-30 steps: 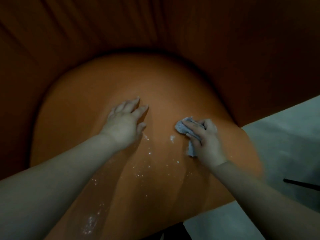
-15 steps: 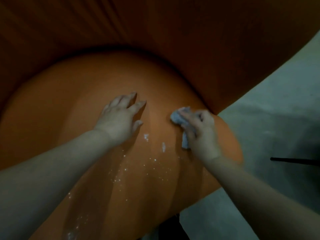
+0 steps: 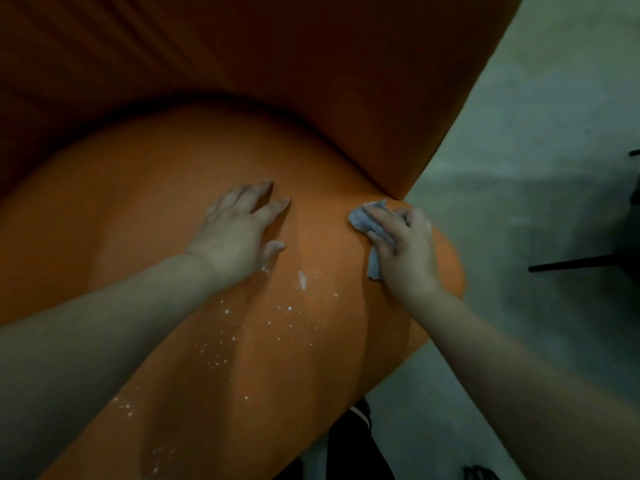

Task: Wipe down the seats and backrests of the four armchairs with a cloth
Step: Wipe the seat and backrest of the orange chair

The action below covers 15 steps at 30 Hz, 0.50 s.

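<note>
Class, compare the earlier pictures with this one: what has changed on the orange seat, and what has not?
The right hand has slid the cloth toward the seat's right edge by the backrest. The left hand stays flat on the seat; the white specks remain unwiped.

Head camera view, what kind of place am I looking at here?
Probably an indoor seating or lounge area, though little shows. An orange upholstered armchair seat with a curved backrest stands on a grey hard floor, and a thin black furniture leg shows nearby.

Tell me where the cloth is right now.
In the head view, the cloth is bunched under the right hand, at the right edge of the orange seat, just below the backrest.
</note>
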Available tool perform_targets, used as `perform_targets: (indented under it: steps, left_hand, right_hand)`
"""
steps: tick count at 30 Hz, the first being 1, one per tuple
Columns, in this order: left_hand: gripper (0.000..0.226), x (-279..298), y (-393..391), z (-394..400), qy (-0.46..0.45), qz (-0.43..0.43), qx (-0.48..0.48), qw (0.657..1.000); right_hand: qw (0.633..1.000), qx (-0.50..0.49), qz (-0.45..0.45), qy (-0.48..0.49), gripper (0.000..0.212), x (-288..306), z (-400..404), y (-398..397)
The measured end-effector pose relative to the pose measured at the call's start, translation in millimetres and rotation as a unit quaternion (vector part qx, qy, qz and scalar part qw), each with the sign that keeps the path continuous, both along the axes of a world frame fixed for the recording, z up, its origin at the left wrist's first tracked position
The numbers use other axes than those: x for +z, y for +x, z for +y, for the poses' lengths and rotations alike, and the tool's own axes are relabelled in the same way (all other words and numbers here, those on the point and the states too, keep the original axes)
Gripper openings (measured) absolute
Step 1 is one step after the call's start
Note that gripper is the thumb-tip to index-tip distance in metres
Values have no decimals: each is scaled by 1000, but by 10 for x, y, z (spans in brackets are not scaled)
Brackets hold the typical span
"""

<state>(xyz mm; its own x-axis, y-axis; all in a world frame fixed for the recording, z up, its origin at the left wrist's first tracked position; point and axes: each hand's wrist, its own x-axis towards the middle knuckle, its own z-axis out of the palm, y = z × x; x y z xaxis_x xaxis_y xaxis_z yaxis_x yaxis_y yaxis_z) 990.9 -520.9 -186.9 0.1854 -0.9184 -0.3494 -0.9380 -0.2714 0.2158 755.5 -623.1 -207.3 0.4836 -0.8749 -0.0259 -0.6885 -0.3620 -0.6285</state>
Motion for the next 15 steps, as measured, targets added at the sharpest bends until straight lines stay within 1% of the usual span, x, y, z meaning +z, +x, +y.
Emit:
perform_targets:
  steps: [2,6,8,10,13,15]
  left_hand:
    - [71,-15,5,-3,-1,-4,-3,1000]
    - [71,-11,6,7,2,-7,0,1000]
    - [71,1,7,-6,4,-11,-1,1000]
    - [71,7,16,-6,3,-15,-4,1000]
    - [70,3,67,34,-1,-17,1,1000]
    - [69,-1,107,74,-2,-16,9,1000]
  right_hand:
    - [1000,3,-1,8,45,-39,90,-38]
    - [994,100,-41,11,50,-46,749,-120]
    - [992,112,-46,18,49,-21,740,-138]
    - [997,69,-47,8,50,-10,471,-162]
    - [999,-50,-5,-18,44,-57,32,-275]
    - [996,-93,12,-5,41,-101,77,-323]
